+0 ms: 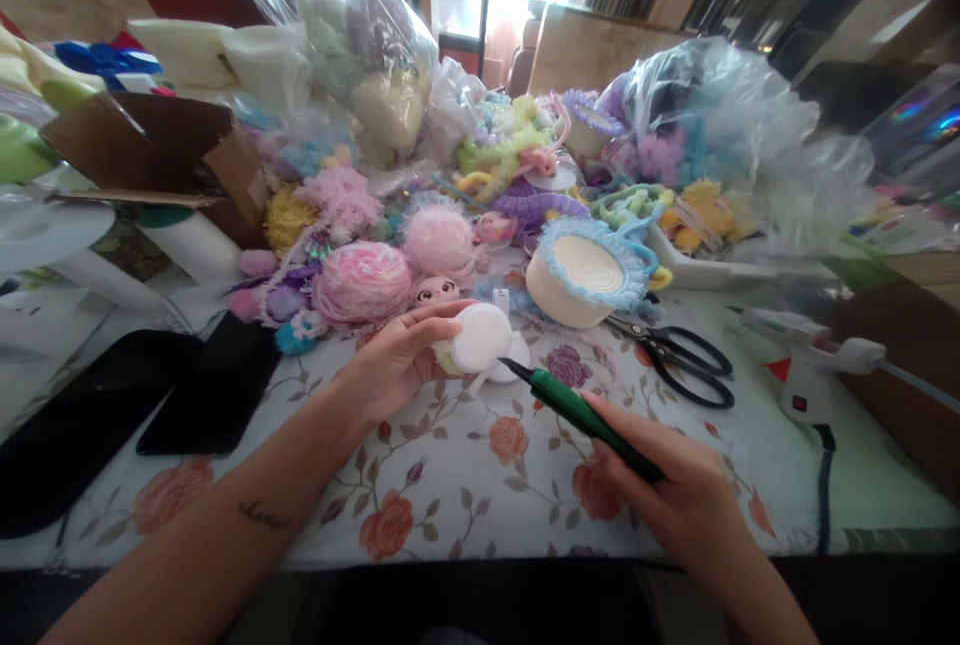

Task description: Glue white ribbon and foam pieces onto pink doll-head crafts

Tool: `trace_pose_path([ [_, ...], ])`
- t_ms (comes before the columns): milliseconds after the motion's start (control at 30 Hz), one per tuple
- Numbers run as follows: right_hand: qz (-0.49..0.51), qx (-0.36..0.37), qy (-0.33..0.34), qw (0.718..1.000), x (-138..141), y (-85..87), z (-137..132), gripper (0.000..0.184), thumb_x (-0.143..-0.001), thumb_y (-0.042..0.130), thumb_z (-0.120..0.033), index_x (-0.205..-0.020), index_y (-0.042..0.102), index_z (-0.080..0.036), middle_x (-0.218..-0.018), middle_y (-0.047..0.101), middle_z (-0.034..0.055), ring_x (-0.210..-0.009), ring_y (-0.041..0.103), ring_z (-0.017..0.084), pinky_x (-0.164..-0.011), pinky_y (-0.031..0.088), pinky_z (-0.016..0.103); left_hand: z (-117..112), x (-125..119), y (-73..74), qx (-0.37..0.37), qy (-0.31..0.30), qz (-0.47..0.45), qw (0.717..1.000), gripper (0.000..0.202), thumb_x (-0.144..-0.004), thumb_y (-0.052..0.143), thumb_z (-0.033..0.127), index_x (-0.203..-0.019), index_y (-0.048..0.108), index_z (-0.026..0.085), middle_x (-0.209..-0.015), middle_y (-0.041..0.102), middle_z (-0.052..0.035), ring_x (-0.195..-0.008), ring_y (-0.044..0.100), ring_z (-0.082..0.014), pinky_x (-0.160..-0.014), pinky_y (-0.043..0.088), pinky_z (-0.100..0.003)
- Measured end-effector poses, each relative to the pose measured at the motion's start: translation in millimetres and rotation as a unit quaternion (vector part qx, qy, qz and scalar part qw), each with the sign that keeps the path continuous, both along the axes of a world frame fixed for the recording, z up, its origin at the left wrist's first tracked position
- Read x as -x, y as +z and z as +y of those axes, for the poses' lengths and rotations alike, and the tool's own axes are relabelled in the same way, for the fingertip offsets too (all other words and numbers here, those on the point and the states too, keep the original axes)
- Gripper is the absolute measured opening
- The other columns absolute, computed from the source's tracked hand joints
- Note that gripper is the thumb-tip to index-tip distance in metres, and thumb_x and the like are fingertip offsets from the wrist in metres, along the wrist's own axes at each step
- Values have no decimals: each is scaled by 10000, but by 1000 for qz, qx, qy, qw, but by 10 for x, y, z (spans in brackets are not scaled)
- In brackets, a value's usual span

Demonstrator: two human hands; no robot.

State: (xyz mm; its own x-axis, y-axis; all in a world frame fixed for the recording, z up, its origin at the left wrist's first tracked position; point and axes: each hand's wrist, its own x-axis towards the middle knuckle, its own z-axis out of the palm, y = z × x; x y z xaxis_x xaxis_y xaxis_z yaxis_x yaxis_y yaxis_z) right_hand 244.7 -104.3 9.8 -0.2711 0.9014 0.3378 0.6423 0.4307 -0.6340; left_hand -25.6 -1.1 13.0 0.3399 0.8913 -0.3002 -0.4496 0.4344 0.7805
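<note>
My left hand (401, 357) is closed around a small white round piece (480, 337), its flat disc face turned toward me. Another white rounded part (510, 363) shows just behind it; whether the two are joined I cannot tell. In my right hand (660, 475) is a green craft knife (581, 417), its dark blade pointing left with the tip at the disc's lower right edge. A doll head (436, 292) with big eyes lies just beyond my left fingers. Behind my hands stands a cream round basket (566, 290) with a blue ruffled rim.
Black-handled scissors (686, 360) and a white glue gun (806, 365) with a cord lie at right. Two dark flat objects, one a phone-like slab (214, 390), lie at left. Pink yarn (364, 282), an open cardboard box (161, 160) and plastic bags (720, 115) crowd the back.
</note>
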Motion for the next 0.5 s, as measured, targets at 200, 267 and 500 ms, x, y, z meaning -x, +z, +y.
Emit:
trace_pose_path([
  [200,-34,-61,22,997,33,100,29,486,-924,557,-104,-1380,583,-271,-890,765,9,-740,737,157,-617,581,205,-13,-26,-20,20,-32,8,999,369,-749,758,186,-1113,731,126,-962,742,-97,-680,687,-182,-568,604,-278],
  [267,-43,-59,33,997,86,109,74,468,-934,543,-108,-1373,589,-264,-870,748,9,-680,711,138,-577,556,202,-16,-27,-35,23,-40,7,999,366,-748,762,187,-1105,730,115,-925,740,-94,-662,680,-175,-567,601,-271],
  [500,-122,-74,44,989,-116,45,97,427,-958,538,-134,-1368,581,-249,-841,687,7,-651,638,111,-589,508,206,-2,2,-40,13,-37,18,999,387,-732,784,202,-1109,740,123,-971,741,-105,-699,683,-181,-582,605,-263],
])
